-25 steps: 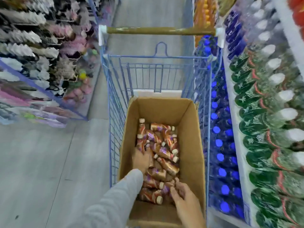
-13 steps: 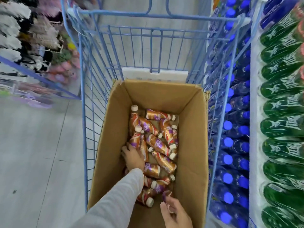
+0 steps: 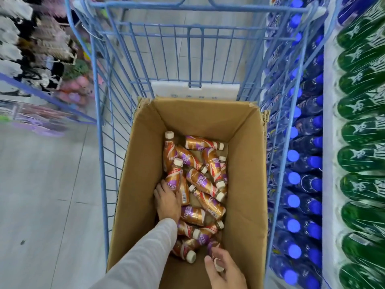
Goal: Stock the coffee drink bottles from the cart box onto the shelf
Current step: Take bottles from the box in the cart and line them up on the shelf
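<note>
An open cardboard box [image 3: 245, 163] stands in a blue wire cart [image 3: 108, 142]. Several gold-and-purple coffee drink bottles [image 3: 202, 182] with cream caps lie loose on its floor. My left hand [image 3: 167, 202], in a grey sleeve, reaches deep into the box and closes around one coffee bottle [image 3: 177, 180] at the left side of the pile. My right hand [image 3: 224, 270] sits at the near end of the box, its fingers around the cap end of another coffee bottle [image 3: 213, 247].
Shelves on the right hold blue-capped bottles [image 3: 295, 176] and, further right, green bottles [image 3: 362, 155]. Across the grey aisle floor [image 3: 45, 195] on the left stands a rack of hanging goods [image 3: 37, 51]. A white panel [image 3: 195, 90] lies beyond the box in the cart.
My view has dropped and closed in on the box. My left hand has slid further in and closed on a bottle. My right hand has shifted to a bottle at the near end.
</note>
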The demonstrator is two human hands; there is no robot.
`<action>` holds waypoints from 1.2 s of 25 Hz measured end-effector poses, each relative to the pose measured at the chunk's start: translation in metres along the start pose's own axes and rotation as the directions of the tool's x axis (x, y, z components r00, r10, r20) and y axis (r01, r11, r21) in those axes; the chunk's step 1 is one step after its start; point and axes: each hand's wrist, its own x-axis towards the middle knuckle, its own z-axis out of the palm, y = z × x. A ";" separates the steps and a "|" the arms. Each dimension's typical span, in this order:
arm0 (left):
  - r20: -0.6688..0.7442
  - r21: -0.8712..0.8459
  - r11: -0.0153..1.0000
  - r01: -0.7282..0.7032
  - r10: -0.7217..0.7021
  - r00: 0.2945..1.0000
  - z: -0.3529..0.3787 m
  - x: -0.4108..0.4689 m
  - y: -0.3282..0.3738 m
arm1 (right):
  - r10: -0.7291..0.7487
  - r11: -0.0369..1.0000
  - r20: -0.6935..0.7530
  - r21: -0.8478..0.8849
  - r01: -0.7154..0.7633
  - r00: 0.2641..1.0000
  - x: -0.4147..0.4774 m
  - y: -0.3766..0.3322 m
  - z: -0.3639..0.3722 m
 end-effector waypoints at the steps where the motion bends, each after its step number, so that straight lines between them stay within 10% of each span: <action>1: 0.007 0.027 1.000 -0.003 0.003 1.000 -0.003 -0.003 0.002 | -0.006 1.000 0.002 -0.006 0.006 1.000 0.001 -0.001 -0.001; 6: 0.233 -0.429 0.875 0.226 -0.134 0.963 -0.041 -0.024 0.016 | -0.045 0.999 0.010 0.017 0.045 0.999 0.008 -0.016 -0.006; 13: 0.654 -0.742 0.136 0.656 -0.067 0.753 -0.140 -0.097 -0.023 | -0.197 0.971 -0.001 0.139 0.195 0.981 0.074 -0.097 0.006; 20: 0.652 -0.756 -0.056 0.652 0.018 0.758 -0.210 -0.141 -0.072 | -0.299 0.953 0.069 -0.024 0.301 0.952 0.180 -0.195 0.097; 30: 0.610 -0.791 0.063 0.609 -0.007 0.792 -0.228 -0.136 -0.092 | -0.429 0.903 0.023 0.035 0.429 0.903 0.205 -0.170 0.113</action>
